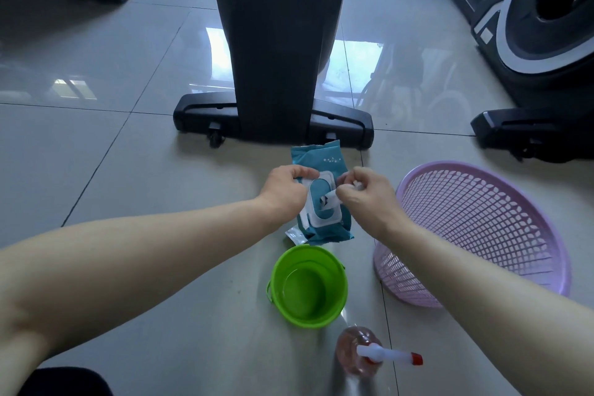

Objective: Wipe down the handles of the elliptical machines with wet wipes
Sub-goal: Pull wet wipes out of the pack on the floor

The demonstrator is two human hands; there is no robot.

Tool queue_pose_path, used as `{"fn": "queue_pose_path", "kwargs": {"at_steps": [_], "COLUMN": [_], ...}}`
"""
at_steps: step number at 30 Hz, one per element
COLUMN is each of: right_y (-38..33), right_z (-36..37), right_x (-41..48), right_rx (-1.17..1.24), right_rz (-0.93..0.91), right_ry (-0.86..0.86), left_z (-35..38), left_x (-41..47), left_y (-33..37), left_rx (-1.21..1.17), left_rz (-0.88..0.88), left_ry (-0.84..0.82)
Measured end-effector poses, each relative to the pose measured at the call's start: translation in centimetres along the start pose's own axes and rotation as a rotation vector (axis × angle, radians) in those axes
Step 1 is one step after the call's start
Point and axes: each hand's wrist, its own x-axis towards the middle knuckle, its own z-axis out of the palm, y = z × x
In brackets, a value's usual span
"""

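A teal pack of wet wipes [316,159] lies on the tiled floor just in front of an elliptical machine's dark column [276,42] and its base bar [199,109]. The pack's white lid is flipped open. My left hand [287,191] presses on the left side of the pack and holds it down. My right hand [361,194] pinches a white wet wipe [331,201] that sticks out of the pack's opening. No machine handle is in view.
A green bucket [308,286] stands on the floor below the pack. A lilac mesh basket [475,228] lies tilted at the right. A spray bottle with pink liquid [363,349] stands near the bottom. A second machine with a flywheel [553,10] is at the far right.
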Motion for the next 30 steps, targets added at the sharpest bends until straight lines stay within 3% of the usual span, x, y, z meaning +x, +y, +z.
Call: {"fn": "queue_pose_path", "kwargs": {"at_steps": [4,9,19,26,30], "right_y": [-0.2,0.0,1.3,1.9,1.7], "right_z": [0.0,0.0,0.4,1.4,1.5], "right_x": [0.0,0.2,0.3,-0.2,-0.2], "right_rx": [0.134,0.099,-0.408,-0.572,-0.634], "right_rz": [-0.007,-0.023,-0.084,-0.131,-0.122], "right_ry": [0.090,0.199,-0.041,-0.111,-0.033], "left_z": [0.3,0.2,0.4,0.5,0.7], "left_x": [-0.1,-0.2,0.6,0.8,0.8], "left_y": [0.1,0.1,-0.5,-1.4,-1.1], "left_rx": [0.002,-0.026,-0.050,-0.093,-0.137], "left_rz": [0.012,0.001,-0.041,-0.089,-0.097], "left_ry": [-0.019,-0.033,-0.018,-0.078,-0.124]}}
